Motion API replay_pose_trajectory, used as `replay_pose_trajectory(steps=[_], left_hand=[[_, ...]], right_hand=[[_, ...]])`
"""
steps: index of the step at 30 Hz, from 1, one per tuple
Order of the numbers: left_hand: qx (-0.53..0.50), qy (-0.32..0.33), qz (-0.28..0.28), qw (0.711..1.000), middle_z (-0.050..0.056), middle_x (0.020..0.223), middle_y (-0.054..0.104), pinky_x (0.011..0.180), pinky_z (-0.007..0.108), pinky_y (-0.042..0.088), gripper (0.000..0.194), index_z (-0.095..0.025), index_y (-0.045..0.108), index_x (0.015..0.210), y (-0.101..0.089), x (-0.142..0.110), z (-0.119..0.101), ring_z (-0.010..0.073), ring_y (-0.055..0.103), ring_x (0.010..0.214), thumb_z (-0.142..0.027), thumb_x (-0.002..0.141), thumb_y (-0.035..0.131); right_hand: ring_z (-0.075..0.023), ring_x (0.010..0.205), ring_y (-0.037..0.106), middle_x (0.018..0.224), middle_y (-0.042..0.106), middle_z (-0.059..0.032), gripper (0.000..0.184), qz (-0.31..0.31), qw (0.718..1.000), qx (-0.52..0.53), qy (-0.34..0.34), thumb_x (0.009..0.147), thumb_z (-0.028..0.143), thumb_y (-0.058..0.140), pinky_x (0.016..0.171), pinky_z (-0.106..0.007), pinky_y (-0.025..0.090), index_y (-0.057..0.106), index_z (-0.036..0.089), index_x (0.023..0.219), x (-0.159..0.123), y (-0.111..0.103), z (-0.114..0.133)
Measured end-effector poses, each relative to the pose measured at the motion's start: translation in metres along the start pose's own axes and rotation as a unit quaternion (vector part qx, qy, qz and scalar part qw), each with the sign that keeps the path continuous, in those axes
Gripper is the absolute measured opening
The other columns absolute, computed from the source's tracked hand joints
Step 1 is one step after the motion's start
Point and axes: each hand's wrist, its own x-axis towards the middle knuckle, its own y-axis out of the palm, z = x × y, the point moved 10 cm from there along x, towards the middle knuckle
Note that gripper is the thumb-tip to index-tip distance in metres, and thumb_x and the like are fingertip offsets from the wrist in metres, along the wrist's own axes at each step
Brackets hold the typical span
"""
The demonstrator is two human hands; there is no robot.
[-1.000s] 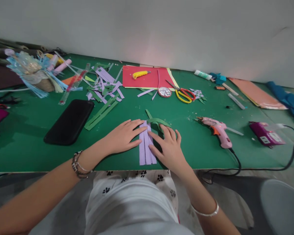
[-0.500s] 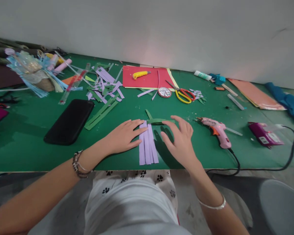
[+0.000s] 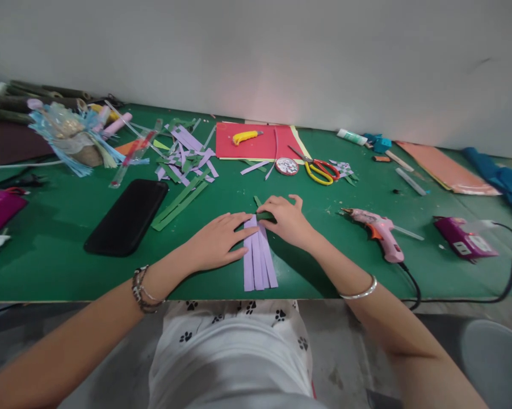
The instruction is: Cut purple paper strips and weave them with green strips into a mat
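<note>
Several purple paper strips (image 3: 260, 267) lie side by side on the green table in front of me, fanned slightly at their near ends. My left hand (image 3: 219, 241) rests flat at their left side, fingers spread, with the fingertips over the upper part of the strips. At their top right, my right hand (image 3: 288, 218) has its thumb and fingers closed on a green paper strip (image 3: 264, 216). Most of that strip is hidden under the hand. Another thin green piece (image 3: 256, 200) pokes out just above.
A black phone (image 3: 127, 216) and a pile of paper strips (image 3: 188, 153) lie left. Behind are red paper (image 3: 256, 149), a yellow cutter (image 3: 244, 137), sequins (image 3: 286, 166) and scissors (image 3: 319, 171). On the right are a pink glue gun (image 3: 377, 227) and a purple power box (image 3: 464, 238).
My right hand has moved left along the green strip to the purple strips, and its fingers have closed on it. The left hand stays in place. The view has shifted slightly.
</note>
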Motion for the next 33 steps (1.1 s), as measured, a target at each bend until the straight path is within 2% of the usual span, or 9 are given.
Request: replay_pose_trajectory(steps=[6, 11, 17, 26, 33], left_hand=[[0.000, 0.004, -0.003, 1.000, 0.015, 0.132, 0.040, 0.097, 0.046, 0.034, 0.042, -0.019, 0.045, 0.125, 0.0004, 0.0003, -0.0005, 0.0275, 0.039, 0.120, -0.035, 0.087, 0.038], [0.006, 0.003, -0.007, 1.000, 0.015, 0.132, 0.040, 0.097, 0.045, 0.034, 0.043, -0.019, 0.043, 0.127, 0.0002, 0.0014, -0.0004, 0.0275, 0.038, 0.120, -0.036, 0.087, 0.037], [0.004, -0.001, 0.005, 1.000, 0.016, 0.133, 0.039, 0.097, 0.045, 0.033, 0.046, -0.019, 0.040, 0.128, 0.0029, 0.0010, 0.0009, 0.0279, 0.038, 0.120, -0.039, 0.087, 0.038], [-0.002, -0.011, 0.017, 1.000, 0.015, 0.134, 0.038, 0.099, 0.043, 0.031, 0.048, -0.016, 0.041, 0.127, 0.0027, 0.0010, 0.0008, 0.0271, 0.037, 0.121, -0.038, 0.085, 0.043], [-0.009, -0.016, 0.023, 1.000, 0.015, 0.135, 0.038, 0.100, 0.044, 0.031, 0.048, -0.016, 0.040, 0.128, 0.0030, 0.0014, 0.0014, 0.0274, 0.036, 0.122, -0.037, 0.085, 0.044]], right_hand=[[-0.0182, 0.094, 0.053, 0.094, 0.060, -0.0024, 0.017, -0.012, 1.000, 0.012, 0.000, 0.079, 0.014, 0.049, 0.090, -0.044, 0.013, 0.062, 0.022, 0.089, -0.0030, 0.0003, 0.0009], [-0.0182, 0.092, 0.054, 0.092, 0.060, -0.0029, 0.018, -0.023, 0.999, 0.022, -0.008, 0.080, 0.016, 0.048, 0.087, -0.041, 0.016, 0.062, 0.022, 0.089, -0.0037, -0.0005, 0.0022], [-0.0179, 0.090, 0.055, 0.092, 0.062, -0.0042, 0.015, -0.024, 0.999, 0.043, 0.023, 0.079, 0.020, 0.051, 0.087, -0.039, 0.017, 0.061, 0.018, 0.089, -0.0037, -0.0032, -0.0050], [-0.0185, 0.093, 0.054, 0.091, 0.061, -0.0038, 0.014, -0.028, 0.999, 0.041, 0.009, 0.080, 0.020, 0.048, 0.087, -0.040, 0.017, 0.061, 0.019, 0.085, -0.0056, -0.0039, -0.0053], [-0.0174, 0.090, 0.054, 0.093, 0.060, -0.0035, 0.015, -0.028, 0.997, 0.067, 0.011, 0.079, 0.021, 0.049, 0.080, -0.035, 0.022, 0.061, 0.020, 0.088, -0.0032, -0.0026, -0.0065]])
